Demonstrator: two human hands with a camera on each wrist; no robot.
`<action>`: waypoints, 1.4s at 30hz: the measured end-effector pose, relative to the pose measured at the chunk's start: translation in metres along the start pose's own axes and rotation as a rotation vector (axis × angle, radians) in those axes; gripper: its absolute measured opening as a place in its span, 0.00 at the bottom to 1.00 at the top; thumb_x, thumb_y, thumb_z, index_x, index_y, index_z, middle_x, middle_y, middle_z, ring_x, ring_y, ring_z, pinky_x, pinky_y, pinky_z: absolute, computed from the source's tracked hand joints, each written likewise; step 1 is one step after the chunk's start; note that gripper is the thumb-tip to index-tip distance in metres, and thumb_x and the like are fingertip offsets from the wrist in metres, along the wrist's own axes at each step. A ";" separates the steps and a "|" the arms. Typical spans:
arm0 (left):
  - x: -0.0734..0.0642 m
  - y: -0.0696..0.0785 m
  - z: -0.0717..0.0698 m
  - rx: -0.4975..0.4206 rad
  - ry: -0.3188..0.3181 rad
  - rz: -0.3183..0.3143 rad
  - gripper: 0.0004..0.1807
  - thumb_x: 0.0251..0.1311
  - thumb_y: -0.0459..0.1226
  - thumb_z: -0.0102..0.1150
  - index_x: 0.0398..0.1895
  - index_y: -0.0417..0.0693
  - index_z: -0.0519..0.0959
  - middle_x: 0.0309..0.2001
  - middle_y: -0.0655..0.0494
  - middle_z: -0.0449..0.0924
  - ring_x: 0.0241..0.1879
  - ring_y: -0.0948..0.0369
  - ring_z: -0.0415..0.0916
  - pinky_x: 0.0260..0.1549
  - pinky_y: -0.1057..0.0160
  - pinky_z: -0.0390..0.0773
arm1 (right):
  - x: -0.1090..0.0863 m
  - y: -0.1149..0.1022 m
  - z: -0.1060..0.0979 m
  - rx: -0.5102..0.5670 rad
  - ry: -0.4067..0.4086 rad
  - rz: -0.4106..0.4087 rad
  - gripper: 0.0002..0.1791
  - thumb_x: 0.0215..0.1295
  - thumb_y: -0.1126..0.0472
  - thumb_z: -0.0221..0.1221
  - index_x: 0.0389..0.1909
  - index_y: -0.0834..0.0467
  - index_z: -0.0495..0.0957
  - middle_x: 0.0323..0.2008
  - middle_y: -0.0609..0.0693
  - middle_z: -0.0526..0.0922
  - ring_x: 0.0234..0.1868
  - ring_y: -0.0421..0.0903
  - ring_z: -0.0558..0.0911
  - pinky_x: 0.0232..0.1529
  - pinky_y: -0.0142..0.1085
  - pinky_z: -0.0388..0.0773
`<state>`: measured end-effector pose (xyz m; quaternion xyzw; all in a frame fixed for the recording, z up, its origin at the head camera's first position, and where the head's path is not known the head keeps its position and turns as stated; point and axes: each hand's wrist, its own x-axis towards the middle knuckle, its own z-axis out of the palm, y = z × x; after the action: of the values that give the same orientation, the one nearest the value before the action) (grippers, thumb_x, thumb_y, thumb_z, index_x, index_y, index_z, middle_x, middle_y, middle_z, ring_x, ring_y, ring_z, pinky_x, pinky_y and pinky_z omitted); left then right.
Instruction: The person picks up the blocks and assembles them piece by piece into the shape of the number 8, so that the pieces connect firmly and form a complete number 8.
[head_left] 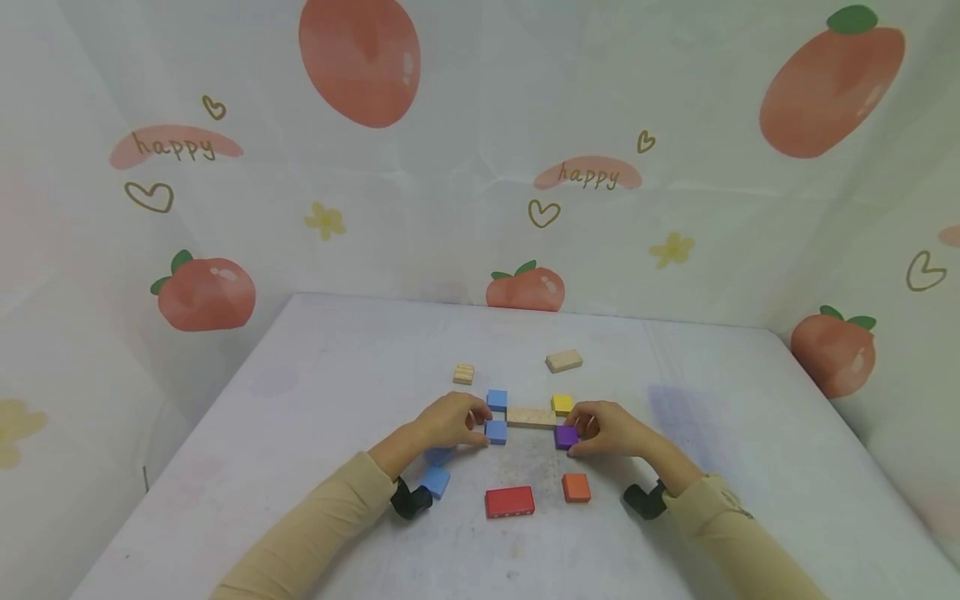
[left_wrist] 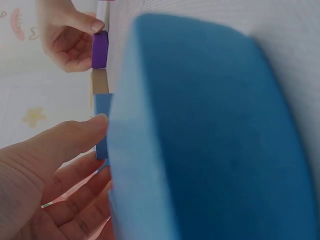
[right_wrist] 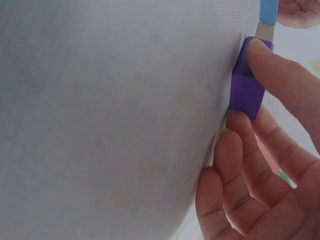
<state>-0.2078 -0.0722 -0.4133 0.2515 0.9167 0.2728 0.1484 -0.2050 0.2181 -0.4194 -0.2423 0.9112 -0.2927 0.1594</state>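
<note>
Writing: "happy" lettering (head_left: 176, 148) in script on the backdrop (head_left: 442, 192), upper left of the frame; the same word again above centre, right of the midline.
Backdrop prints: peach-like fruits, yellow flowers, outlined hearts.
Surface: white tabletop (head_left: 337, 358), faint coloured smudges; bluish patch right of centre.
Edges: far edge meets the backdrop mid-frame; side edges slant outward to the lower corners.
Room to move: surface extends left and right past both arms; beyond the blocks it runs to the far edge.
Left grip (head_left: 452, 418): pinches the lower-left blue cube (head_left: 496, 432), thumb and finger on it.
Right grip (head_left: 613, 429): pinches the purple cube (head_left: 566, 437), thumb and finger.
Work location: centre, below mid-frame; wooden plank (head_left: 531, 417) lies between the cube pairs; upper blue cube (head_left: 497, 400) at left, yellow cube (head_left: 562, 405) at right.
Lower centre: red block (head_left: 510, 502), orange block (head_left: 577, 488) to its right.
Beside left wrist: blue block (head_left: 435, 482), large and blurred in left wrist view.
Above work: striped wooden block (head_left: 463, 373), plain wooden block (head_left: 564, 361).
</note>
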 end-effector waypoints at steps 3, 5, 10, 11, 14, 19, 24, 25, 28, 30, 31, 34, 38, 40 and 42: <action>0.000 0.000 0.000 -0.007 -0.002 -0.003 0.18 0.50 0.40 0.68 0.45 0.45 0.80 0.38 0.56 0.80 0.33 0.64 0.70 0.34 0.68 0.72 | 0.000 -0.001 -0.001 -0.002 0.000 -0.002 0.17 0.49 0.57 0.69 0.37 0.58 0.76 0.30 0.47 0.77 0.30 0.38 0.73 0.32 0.28 0.72; 0.001 0.000 0.000 -0.010 0.000 -0.002 0.18 0.50 0.40 0.68 0.45 0.45 0.80 0.38 0.56 0.80 0.34 0.64 0.70 0.34 0.67 0.72 | -0.001 -0.002 -0.001 -0.004 0.002 -0.004 0.17 0.49 0.57 0.69 0.37 0.58 0.76 0.29 0.47 0.77 0.30 0.38 0.74 0.33 0.28 0.72; 0.002 -0.001 0.000 -0.010 0.009 0.007 0.17 0.49 0.39 0.68 0.44 0.45 0.80 0.38 0.56 0.80 0.34 0.63 0.70 0.34 0.67 0.72 | -0.002 -0.003 -0.002 -0.004 0.006 -0.007 0.18 0.48 0.57 0.69 0.37 0.59 0.76 0.30 0.48 0.78 0.30 0.38 0.74 0.33 0.28 0.73; 0.002 -0.001 0.001 -0.011 0.009 0.007 0.17 0.49 0.39 0.68 0.44 0.45 0.80 0.38 0.56 0.80 0.33 0.63 0.70 0.34 0.67 0.72 | -0.002 -0.003 -0.002 0.000 0.005 -0.003 0.18 0.48 0.57 0.69 0.38 0.59 0.75 0.30 0.48 0.78 0.31 0.38 0.74 0.33 0.28 0.73; 0.002 -0.001 0.001 -0.015 0.008 0.004 0.18 0.49 0.39 0.68 0.44 0.45 0.80 0.38 0.56 0.80 0.33 0.64 0.70 0.34 0.67 0.72 | -0.004 -0.003 -0.003 0.004 0.011 0.007 0.19 0.49 0.56 0.69 0.40 0.58 0.76 0.32 0.49 0.78 0.32 0.39 0.75 0.34 0.29 0.74; 0.001 -0.001 0.000 -0.010 0.008 -0.002 0.18 0.50 0.39 0.68 0.45 0.45 0.80 0.38 0.56 0.80 0.34 0.63 0.71 0.35 0.66 0.73 | -0.010 -0.004 -0.007 0.002 0.046 0.027 0.19 0.49 0.56 0.69 0.40 0.58 0.75 0.32 0.49 0.78 0.32 0.40 0.74 0.32 0.28 0.73; 0.001 0.000 0.000 -0.011 0.009 -0.010 0.18 0.49 0.39 0.68 0.45 0.45 0.80 0.38 0.56 0.80 0.34 0.63 0.71 0.35 0.66 0.73 | -0.017 -0.005 -0.012 0.011 0.059 0.029 0.18 0.50 0.56 0.68 0.40 0.59 0.76 0.31 0.49 0.77 0.30 0.40 0.72 0.30 0.28 0.72; 0.000 0.000 0.000 -0.013 0.008 -0.009 0.18 0.49 0.39 0.68 0.45 0.45 0.80 0.38 0.56 0.80 0.34 0.63 0.70 0.34 0.66 0.73 | -0.019 -0.005 -0.012 0.015 0.056 0.033 0.18 0.50 0.56 0.68 0.39 0.59 0.76 0.31 0.49 0.77 0.30 0.40 0.72 0.30 0.28 0.72; 0.000 -0.001 0.000 -0.016 0.007 -0.007 0.18 0.50 0.39 0.68 0.45 0.45 0.80 0.38 0.56 0.80 0.34 0.63 0.71 0.35 0.66 0.73 | -0.024 -0.007 -0.013 0.030 0.022 0.021 0.17 0.50 0.57 0.68 0.39 0.59 0.76 0.31 0.48 0.77 0.29 0.38 0.71 0.30 0.27 0.71; 0.001 -0.001 0.000 -0.018 0.005 -0.005 0.18 0.50 0.39 0.68 0.44 0.45 0.80 0.38 0.55 0.80 0.34 0.63 0.71 0.35 0.66 0.73 | -0.027 -0.007 -0.012 0.044 -0.014 0.019 0.16 0.51 0.56 0.68 0.39 0.59 0.77 0.31 0.48 0.77 0.29 0.37 0.71 0.30 0.27 0.71; 0.001 -0.001 0.001 -0.017 0.005 -0.005 0.18 0.50 0.39 0.68 0.44 0.45 0.80 0.38 0.56 0.80 0.34 0.63 0.71 0.35 0.66 0.73 | -0.029 -0.008 -0.011 0.051 -0.031 0.011 0.16 0.51 0.56 0.68 0.39 0.59 0.77 0.31 0.48 0.77 0.29 0.36 0.72 0.30 0.27 0.71; 0.001 -0.001 0.001 -0.019 0.005 -0.003 0.18 0.50 0.39 0.68 0.44 0.45 0.80 0.38 0.56 0.80 0.34 0.63 0.71 0.35 0.66 0.73 | -0.034 -0.009 -0.010 0.076 -0.067 -0.011 0.16 0.51 0.56 0.68 0.38 0.59 0.77 0.31 0.49 0.77 0.28 0.35 0.71 0.30 0.27 0.71; 0.000 -0.001 0.001 -0.018 0.006 0.000 0.18 0.50 0.39 0.68 0.45 0.45 0.80 0.38 0.55 0.80 0.35 0.63 0.71 0.35 0.65 0.73 | -0.040 -0.009 -0.006 0.102 -0.087 -0.047 0.17 0.50 0.55 0.68 0.38 0.59 0.78 0.31 0.49 0.78 0.28 0.34 0.71 0.30 0.27 0.70; 0.000 -0.001 0.001 -0.015 0.007 -0.002 0.18 0.50 0.39 0.68 0.45 0.45 0.80 0.38 0.56 0.80 0.35 0.63 0.71 0.35 0.66 0.73 | -0.041 -0.010 -0.004 0.109 -0.098 -0.060 0.18 0.50 0.55 0.68 0.38 0.59 0.78 0.30 0.49 0.78 0.28 0.34 0.71 0.30 0.27 0.70; 0.000 -0.001 0.001 -0.012 0.007 -0.006 0.18 0.50 0.39 0.68 0.45 0.45 0.80 0.38 0.56 0.81 0.34 0.64 0.71 0.35 0.66 0.73 | -0.043 -0.010 -0.001 0.116 -0.109 -0.067 0.18 0.49 0.54 0.69 0.39 0.59 0.78 0.30 0.49 0.78 0.28 0.34 0.71 0.31 0.27 0.70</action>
<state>-0.2076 -0.0725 -0.4142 0.2467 0.9163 0.2788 0.1474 -0.1666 0.2345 -0.4060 -0.2788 0.8740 -0.3363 0.2128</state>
